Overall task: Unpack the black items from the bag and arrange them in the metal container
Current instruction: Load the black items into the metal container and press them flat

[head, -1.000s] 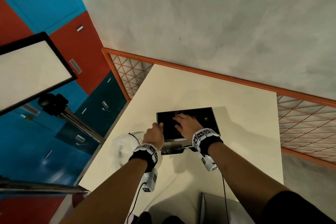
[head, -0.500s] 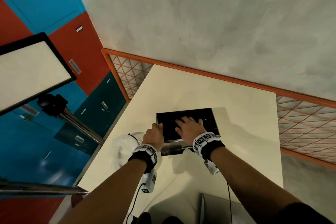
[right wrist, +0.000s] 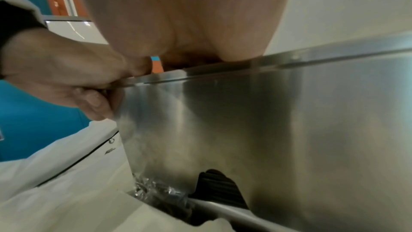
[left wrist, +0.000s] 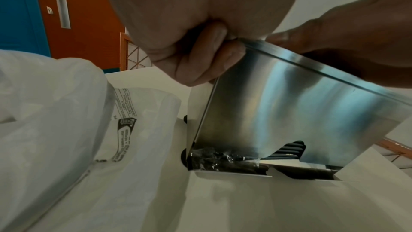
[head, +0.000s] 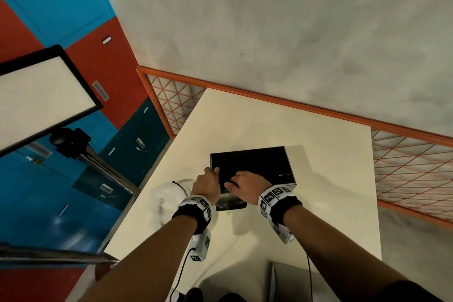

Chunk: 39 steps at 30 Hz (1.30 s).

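The metal container (head: 290,180) stands on the cream table (head: 269,120), filled with black items (head: 252,162). My left hand (head: 212,171) grips its near left corner, fingers curled round the rim (left wrist: 200,55). My right hand (head: 235,179) lies on the black items inside, fingers pointing left; the right wrist view shows only its palm (right wrist: 189,15) above the steel wall (right wrist: 267,130). Black items (left wrist: 289,149) and crinkled clear wrap (left wrist: 214,156) show through a cut-out low in the wall. The white plastic bag (head: 166,193) lies slack just left of the container.
A light panel (head: 36,95) on a metal stand (head: 105,171) reaches in from the left past the table edge. An orange mesh railing (head: 404,167) runs behind and to the right. A grey flat object (head: 294,282) sits at the near table edge.
My right hand has turned on the black items, its fingers swinging from pointing ahead to pointing left, and has drawn slightly nearer. The left hand keeps its grip on the corner.
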Tool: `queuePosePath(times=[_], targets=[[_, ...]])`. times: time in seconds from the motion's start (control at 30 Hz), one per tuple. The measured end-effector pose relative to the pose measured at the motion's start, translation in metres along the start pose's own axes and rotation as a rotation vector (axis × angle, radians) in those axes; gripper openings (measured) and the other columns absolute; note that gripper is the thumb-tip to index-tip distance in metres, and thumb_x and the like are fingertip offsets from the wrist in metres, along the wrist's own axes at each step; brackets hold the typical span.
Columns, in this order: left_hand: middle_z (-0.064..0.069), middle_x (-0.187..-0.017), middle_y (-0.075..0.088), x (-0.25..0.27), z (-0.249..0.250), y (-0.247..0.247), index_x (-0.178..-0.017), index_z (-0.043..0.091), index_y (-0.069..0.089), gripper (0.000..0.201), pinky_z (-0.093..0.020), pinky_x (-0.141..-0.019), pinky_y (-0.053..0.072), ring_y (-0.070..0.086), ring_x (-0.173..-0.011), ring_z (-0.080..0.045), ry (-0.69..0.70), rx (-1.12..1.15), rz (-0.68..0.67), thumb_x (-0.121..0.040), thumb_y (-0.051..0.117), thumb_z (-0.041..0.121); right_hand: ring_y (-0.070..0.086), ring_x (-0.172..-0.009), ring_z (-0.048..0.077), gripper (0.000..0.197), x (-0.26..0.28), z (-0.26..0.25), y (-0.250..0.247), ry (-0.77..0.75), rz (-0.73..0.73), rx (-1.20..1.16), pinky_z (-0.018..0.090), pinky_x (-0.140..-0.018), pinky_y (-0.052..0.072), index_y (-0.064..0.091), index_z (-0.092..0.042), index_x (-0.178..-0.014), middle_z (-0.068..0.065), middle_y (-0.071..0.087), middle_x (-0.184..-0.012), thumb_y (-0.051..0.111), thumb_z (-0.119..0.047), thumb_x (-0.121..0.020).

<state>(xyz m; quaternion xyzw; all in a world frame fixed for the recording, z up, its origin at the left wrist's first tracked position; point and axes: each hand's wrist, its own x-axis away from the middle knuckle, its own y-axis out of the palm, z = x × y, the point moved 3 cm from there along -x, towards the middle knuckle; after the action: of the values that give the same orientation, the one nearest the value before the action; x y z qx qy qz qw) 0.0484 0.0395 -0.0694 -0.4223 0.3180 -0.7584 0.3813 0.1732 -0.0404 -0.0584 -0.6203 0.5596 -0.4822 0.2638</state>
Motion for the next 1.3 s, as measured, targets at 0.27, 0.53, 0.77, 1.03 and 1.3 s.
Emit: queuePosePath(times=[0.27,0.53,0.77,1.03,1.3], targets=[[-0.024,-0.117,0.064,0.0,0.001,0.0,-0.118,0.005,0.05,0.05,-0.047,-0.088,0.048,0.061,-0.108,-0.045,-0.012,-0.027,0.012,-0.108,0.024,0.047,0.049,-0.115,0.021,0.038,-0.008,0.004,-0.013,-0.092,0.356,0.12,0.045,-0.091,0.045,0.061,-0.016,-0.122,0.001,0.054,-0.12,0.045,-0.039,-0.097],[-0.023,-0.117,0.064,0.0,0.001,0.0,-0.12,0.005,0.049,0.053,-0.046,-0.087,0.049,0.061,-0.108,-0.044,-0.003,-0.034,0.008,-0.108,0.021,0.048,0.025,-0.143,0.022,0.053,-0.013,0.02,-0.002,0.099,0.033,0.12,0.059,-0.113,0.022,0.035,-0.035,-0.148,-0.007,0.03,-0.156,0.024,-0.056,-0.1],[-0.024,-0.116,0.064,0.001,0.002,-0.001,-0.118,0.006,0.049,0.052,-0.047,-0.087,0.049,0.062,-0.107,-0.044,0.006,-0.031,0.014,-0.108,0.021,0.049,0.032,-0.14,0.019,0.052,0.002,0.018,0.001,0.044,0.048,0.103,0.052,-0.112,0.026,0.039,-0.033,-0.146,-0.006,0.036,-0.152,0.025,-0.055,-0.101],[-0.025,-0.114,0.065,0.001,-0.002,-0.002,-0.116,0.005,0.05,0.055,-0.047,-0.084,0.049,0.062,-0.104,-0.045,0.051,-0.037,0.023,-0.107,0.019,0.05,0.049,-0.11,0.029,0.029,0.032,0.075,-0.053,0.292,0.666,0.021,0.045,-0.091,0.047,0.057,-0.014,-0.119,0.009,0.048,-0.122,0.054,-0.019,-0.09],[-0.023,-0.116,0.065,0.0,0.0,-0.001,-0.119,0.007,0.049,0.053,-0.046,-0.085,0.049,0.062,-0.106,-0.043,0.033,-0.046,0.016,-0.107,0.019,0.049,0.06,-0.084,0.038,0.033,0.033,0.125,-0.026,0.706,0.275,-0.411,0.042,-0.07,0.051,0.049,-0.007,-0.118,0.02,0.061,-0.104,0.035,-0.033,-0.104]])
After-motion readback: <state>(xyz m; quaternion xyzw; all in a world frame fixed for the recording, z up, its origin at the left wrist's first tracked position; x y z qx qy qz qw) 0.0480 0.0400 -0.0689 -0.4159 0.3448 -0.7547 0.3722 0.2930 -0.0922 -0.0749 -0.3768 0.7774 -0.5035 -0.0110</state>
